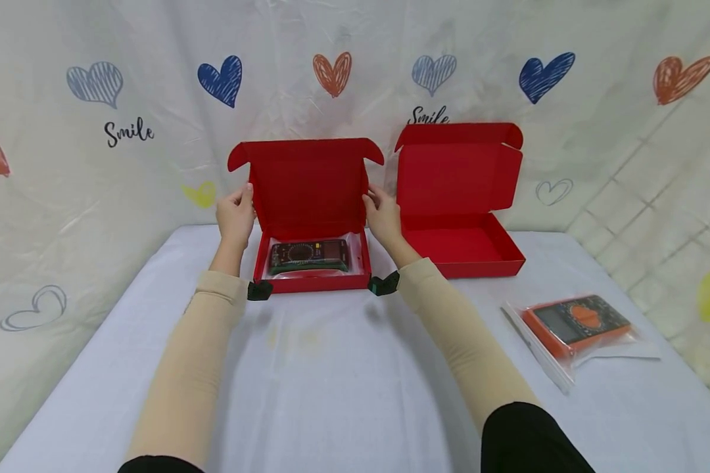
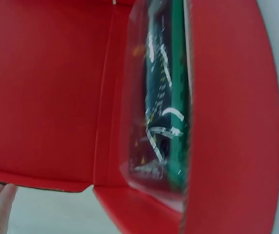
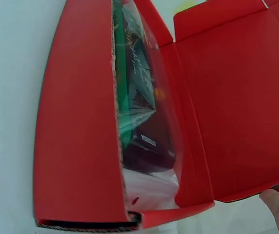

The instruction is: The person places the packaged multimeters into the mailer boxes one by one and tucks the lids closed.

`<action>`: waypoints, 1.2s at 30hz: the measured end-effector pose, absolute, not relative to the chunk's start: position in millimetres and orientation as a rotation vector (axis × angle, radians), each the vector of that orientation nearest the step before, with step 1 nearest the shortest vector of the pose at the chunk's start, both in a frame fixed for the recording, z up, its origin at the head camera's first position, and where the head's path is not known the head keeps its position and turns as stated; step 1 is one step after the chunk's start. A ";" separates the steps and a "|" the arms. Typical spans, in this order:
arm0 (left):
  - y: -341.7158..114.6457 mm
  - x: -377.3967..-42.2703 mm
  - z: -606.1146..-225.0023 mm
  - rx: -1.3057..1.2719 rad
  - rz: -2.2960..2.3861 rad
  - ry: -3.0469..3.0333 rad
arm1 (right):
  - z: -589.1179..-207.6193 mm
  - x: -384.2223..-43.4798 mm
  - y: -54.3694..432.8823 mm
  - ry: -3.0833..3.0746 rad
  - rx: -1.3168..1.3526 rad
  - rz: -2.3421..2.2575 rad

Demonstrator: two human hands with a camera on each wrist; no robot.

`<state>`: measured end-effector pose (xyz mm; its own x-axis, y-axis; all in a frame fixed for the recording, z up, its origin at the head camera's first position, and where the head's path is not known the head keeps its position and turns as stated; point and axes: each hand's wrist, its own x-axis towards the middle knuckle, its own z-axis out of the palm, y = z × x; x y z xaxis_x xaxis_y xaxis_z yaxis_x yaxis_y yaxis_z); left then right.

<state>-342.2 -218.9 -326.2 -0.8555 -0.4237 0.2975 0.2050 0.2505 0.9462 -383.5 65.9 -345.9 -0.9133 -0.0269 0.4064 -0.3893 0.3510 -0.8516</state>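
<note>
A red cardboard box (image 1: 319, 284) stands on the table with its lid (image 1: 307, 187) raised. My left hand (image 1: 235, 213) pinches the lid's left edge between thumb and fingers. On the opposite edge, my right hand (image 1: 383, 213) holds the lid the same way, and its fingertips (image 3: 271, 196) show at the cardboard in the right wrist view. Inside the box lies a green-cased multimeter (image 1: 309, 255) in a clear plastic bag (image 3: 151, 187). Its dial faces up, left of its dark display.
A second red box (image 1: 479, 268), also with its lid up, stands just right of the first. Nearer on the right, an orange multimeter (image 1: 576, 322) lies in a clear bag on the white-covered table (image 1: 331, 394). A patterned curtain (image 1: 165, 79) hangs behind.
</note>
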 end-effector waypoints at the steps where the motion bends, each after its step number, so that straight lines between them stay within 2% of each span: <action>1: -218.0 -341.9 -327.2 0.199 -1.638 -2.019 | -346.5 -383.1 65.6 -2.295 0.371 1.594; 17: -208.5 -333.4 -341.3 0.241 -1.613 -1.901 | -357.9 -377.2 56.1 -2.315 0.374 1.567; 36: -211.2 -324.5 -352.8 0.176 -1.683 -1.916 | -374.6 -372.0 43.7 -2.241 0.344 1.522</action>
